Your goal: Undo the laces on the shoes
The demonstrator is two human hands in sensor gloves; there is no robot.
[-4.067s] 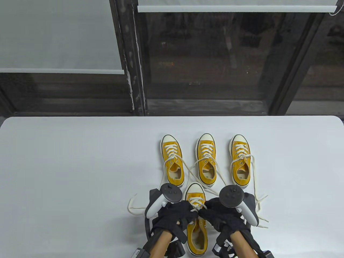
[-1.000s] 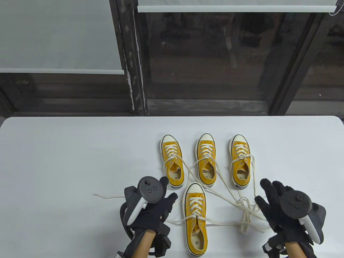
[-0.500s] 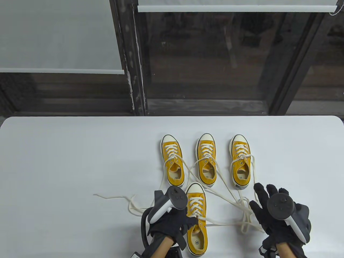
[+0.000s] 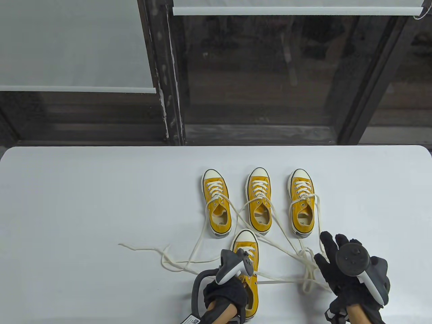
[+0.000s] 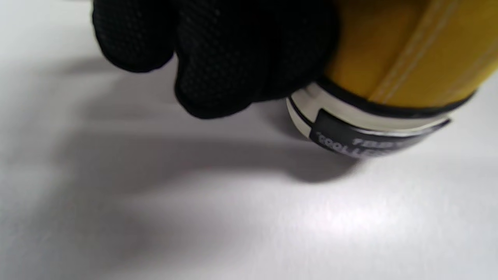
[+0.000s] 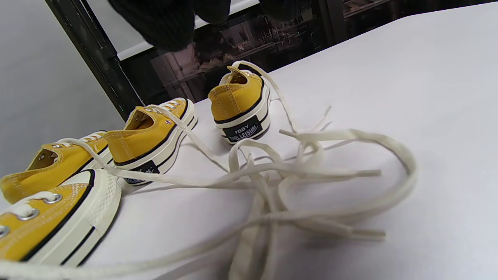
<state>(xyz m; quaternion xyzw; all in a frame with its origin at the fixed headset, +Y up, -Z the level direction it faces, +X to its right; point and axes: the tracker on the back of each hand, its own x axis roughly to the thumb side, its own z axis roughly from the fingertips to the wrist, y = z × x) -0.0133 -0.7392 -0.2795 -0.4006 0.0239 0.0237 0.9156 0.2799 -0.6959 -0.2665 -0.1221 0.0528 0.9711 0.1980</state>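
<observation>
The white table has wide bare room from 8 to 11 o'clock, and its far edge runs well clear of the shoes; the crowded part lies from centre toward 5 o'clock. Three yellow shoes stand in a row, toes pointing to 12 o'clock: the left shoe, the middle shoe and the right shoe. A fourth, the near shoe, stands toward 6 o'clock, its heel at the table's near edge. The left hand grips the near shoe at the heel (the left wrist view shows gloved fingers curled against the yellow canvas above the sole). The right hand, at 4 o'clock, hovers with fingers spread and holds nothing, just beside a tangled heap of cream laces lying loose on the table. Another lace end trails off toward 8 o'clock. Beyond the far edge stand dark window frames and white roller blinds.
</observation>
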